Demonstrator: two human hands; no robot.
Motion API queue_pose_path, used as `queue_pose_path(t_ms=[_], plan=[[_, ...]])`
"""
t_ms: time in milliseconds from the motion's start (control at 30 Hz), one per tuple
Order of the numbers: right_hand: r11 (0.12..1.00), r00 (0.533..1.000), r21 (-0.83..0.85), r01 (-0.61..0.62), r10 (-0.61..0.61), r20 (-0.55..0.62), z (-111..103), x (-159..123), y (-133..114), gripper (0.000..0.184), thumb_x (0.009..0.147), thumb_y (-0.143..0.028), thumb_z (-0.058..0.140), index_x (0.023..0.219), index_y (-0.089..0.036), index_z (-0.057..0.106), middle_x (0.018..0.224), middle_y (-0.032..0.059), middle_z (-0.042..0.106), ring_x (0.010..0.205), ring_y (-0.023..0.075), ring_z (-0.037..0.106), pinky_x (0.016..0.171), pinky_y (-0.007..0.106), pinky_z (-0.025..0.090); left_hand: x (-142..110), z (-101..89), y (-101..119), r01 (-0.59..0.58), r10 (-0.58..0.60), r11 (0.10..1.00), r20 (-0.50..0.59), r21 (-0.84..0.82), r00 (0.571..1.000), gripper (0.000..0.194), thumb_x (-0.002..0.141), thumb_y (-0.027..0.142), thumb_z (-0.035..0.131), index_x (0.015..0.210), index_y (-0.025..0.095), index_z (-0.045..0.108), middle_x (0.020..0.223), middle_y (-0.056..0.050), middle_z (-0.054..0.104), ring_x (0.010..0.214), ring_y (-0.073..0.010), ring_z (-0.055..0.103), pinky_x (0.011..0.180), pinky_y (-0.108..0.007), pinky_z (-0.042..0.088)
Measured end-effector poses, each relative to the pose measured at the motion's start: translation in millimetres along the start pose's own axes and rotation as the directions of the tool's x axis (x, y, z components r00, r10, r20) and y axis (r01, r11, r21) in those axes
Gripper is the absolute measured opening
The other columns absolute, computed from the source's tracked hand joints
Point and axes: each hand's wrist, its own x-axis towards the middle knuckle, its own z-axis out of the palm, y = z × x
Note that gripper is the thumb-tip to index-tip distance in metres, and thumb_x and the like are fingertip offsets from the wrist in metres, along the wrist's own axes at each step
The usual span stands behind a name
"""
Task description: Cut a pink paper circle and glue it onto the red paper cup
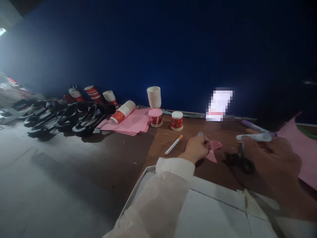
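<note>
My left hand [198,147] is closed at the edge of a cut pink paper piece [215,145], its fingertips pressed on it. A small clear cap-like thing [200,134] shows just beyond the knuckles; whether the hand holds it too is unclear. Blurred by motion, my right hand [277,158] grips a whitish tube, pen-like in shape [255,137], pointing left. Black-handled scissors [242,163] lie on the table between the hands. A cigarette-like stick [173,145] with an orange end rests left of my left hand.
Two upturned red cups [176,121] stand behind; one bears a pink disc [155,112]. White cups [154,96] are stacked behind. Pink sheets [131,122] lie leftward, a cup stack [123,111] on top. Several black scissors [86,119] line the left. A purple marker [255,126] lies right.
</note>
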Motion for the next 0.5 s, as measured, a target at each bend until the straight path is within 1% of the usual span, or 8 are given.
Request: queue_pose_path(t_ms=[33,67,133,200,300,400,500], plan=[[0.999,0.999,-0.026,0.034,-0.034,0.027,1.6,-1.6,-0.1,0.037,0.082,-0.055,0.066,0.1,-0.026,0.077,0.1,0.0085,0.071,0.098,0.0316,0.064,0.095,0.048,0.046,-0.3,-0.2,0.1,-0.002,0.002,1.0,0.008,-0.007,1.0,0.027,0.094,0.033,0.053,0.107,0.019,0.071,0.11,-0.007,0.075,0.099,-0.0182,0.068,0.089,-0.027,0.051],[0.997,0.994,-0.02,0.078,-0.076,0.081,3.6,-3.4,0.7,0.038,0.082,-0.057,0.064,0.1,-0.027,0.078,0.099,0.007,0.071,0.094,0.0301,0.064,0.091,0.046,0.046,-0.5,-0.5,0.2,-0.006,0.006,1.0,0.013,0.0,1.0,0.027,0.094,0.033,0.052,0.105,0.02,0.072,0.108,-0.007,0.076,0.099,-0.0182,0.068,0.089,-0.027,0.051],[0.988,0.969,0.015,0.154,-0.154,0.194,8.2,-7.0,4.3,0.04,0.082,-0.062,0.062,0.099,-0.029,0.077,0.098,0.0049,0.072,0.089,0.028,0.064,0.086,0.043,0.047,-0.8,-1.9,0.9,-0.021,0.021,0.999,0.013,0.036,1.0,0.026,0.094,0.03,0.051,0.103,0.02,0.073,0.108,-0.006,0.075,0.1,-0.019,0.068,0.088,-0.027,0.051],[0.98,0.941,0.02,0.196,-0.193,0.279,12.8,-9.8,9.5,0.039,0.082,-0.065,0.063,0.091,-0.029,0.075,0.094,0.0035,0.073,0.087,0.0267,0.064,0.081,0.04,0.046,-0.8,-3.5,1.8,-0.034,0.033,0.997,0.012,0.064,0.999,0.026,0.093,0.029,0.051,0.104,0.02,0.073,0.11,-0.007,0.075,0.102,-0.0198,0.067,0.089,-0.028,0.051],[0.966,0.897,0.005,0.259,-0.242,0.37,19.1,-10.6,17.2,0.038,0.083,-0.064,0.064,0.083,-0.027,0.071,0.089,0.0024,0.072,0.086,0.0254,0.064,0.079,0.038,0.044,0.2,-4.6,2.6,-0.02,0.018,0.998,0.037,0.062,0.999,0.027,0.094,0.03,0.051,0.104,0.02,0.073,0.109,-0.007,0.075,0.101,-0.0199,0.067,0.088,-0.028,0.05],[0.962,0.863,-0.006,0.273,-0.242,0.444,25.0,-8.9,22.4,0.034,0.085,-0.06,0.063,0.087,-0.027,0.07,0.095,0.0026,0.073,0.089,0.0253,0.065,0.08,0.037,0.045,2.1,-3.5,2.1,-0.002,0.0,0.998,0.045,0.056,0.999,0.027,0.095,0.031,0.05,0.102,0.02,0.073,0.107,-0.007,0.075,0.098,-0.0191,0.067,0.086,-0.028,0.05],[0.969,0.852,-0.02,0.245,-0.205,0.482,29.4,-7.6,23.2,0.032,0.084,-0.056,0.061,0.092,-0.027,0.071,0.101,0.0037,0.073,0.093,0.0265,0.065,0.081,0.037,0.045,3.3,-1.8,1.3,-0.007,0.005,0.999,0.034,0.052,0.999,0.027,0.095,0.031,0.049,0.1,0.019,0.074,0.106,-0.007,0.075,0.095,-0.0184,0.066,0.085,-0.027,0.049]])
